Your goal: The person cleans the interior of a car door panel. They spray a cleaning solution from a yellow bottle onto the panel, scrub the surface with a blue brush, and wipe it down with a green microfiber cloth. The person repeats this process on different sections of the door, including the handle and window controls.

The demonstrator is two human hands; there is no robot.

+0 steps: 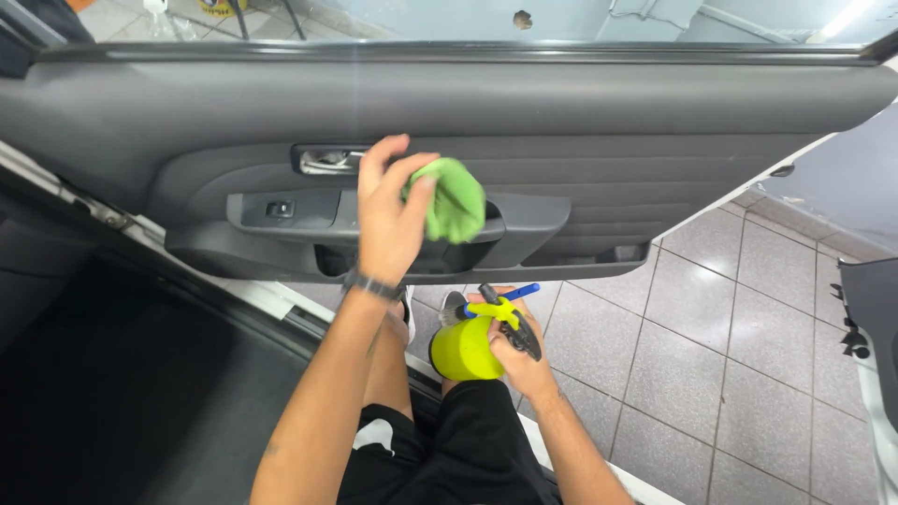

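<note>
My left hand [388, 210] holds a green cloth [454, 201] pressed against the grey inner panel of an open car door [561, 103], at the armrest beside the chrome door handle [327, 161]. A dark band sits on that wrist. Lower down, my right hand [519, 360] grips a yellow-green spray bottle [465, 348] with a black trigger, and a blue-handled brush [505, 297] is held with it. Both are near my knees, below the door's bottom edge.
A window switch [281, 209] sits in the armrest left of the cloth. Grey floor tiles [711, 337] spread to the right. The car's dark floor and sill [140, 374] lie at left. Part of another car body [870, 327] is at the right edge.
</note>
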